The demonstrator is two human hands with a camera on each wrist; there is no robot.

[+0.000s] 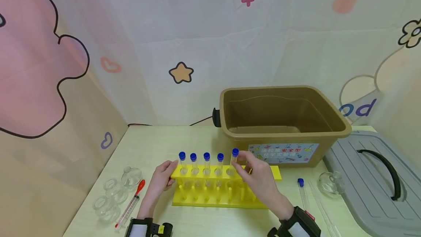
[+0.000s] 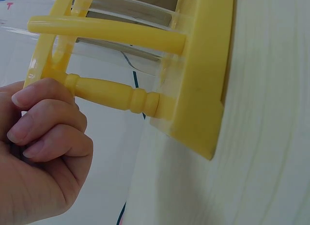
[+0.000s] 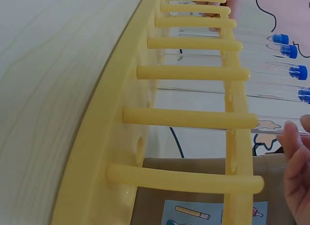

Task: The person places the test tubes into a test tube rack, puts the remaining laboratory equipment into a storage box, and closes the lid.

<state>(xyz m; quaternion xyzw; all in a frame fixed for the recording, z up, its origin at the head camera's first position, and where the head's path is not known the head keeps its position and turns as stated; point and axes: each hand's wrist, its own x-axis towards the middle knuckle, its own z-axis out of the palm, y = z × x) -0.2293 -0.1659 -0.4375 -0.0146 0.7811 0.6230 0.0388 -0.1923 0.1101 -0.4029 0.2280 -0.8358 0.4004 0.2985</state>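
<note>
A yellow test tube rack (image 1: pixel 213 204) stands upright on the table in front of the brown bin. My left hand (image 1: pixel 161 176) grips the left end of its top bar; in the left wrist view the fingers (image 2: pixel 53 142) curl in by the end post. Several blue-capped test tubes (image 1: pixel 207 160) sit in a row in the holes. At the right of that row my right hand (image 1: pixel 261 178) pinches another blue-capped test tube (image 1: pixel 234 158) between thumb and fingers. This tube rises higher than its neighbours, and its lower part passes into the top bar, as the right wrist view also shows.
The brown bin (image 1: pixel 289 136) stands open behind the rack, with a grey lid (image 1: pixel 365 171) to its right. A blue-capped tube (image 1: pixel 303 195), a glass rod (image 1: pixel 323 209) and a round glass vessel (image 1: pixel 330 184) lie at right. Clear glassware (image 1: pixel 115 189), a red-bulbed dropper (image 1: pixel 140 185) and a syringe (image 1: pixel 129 209) lie at left.
</note>
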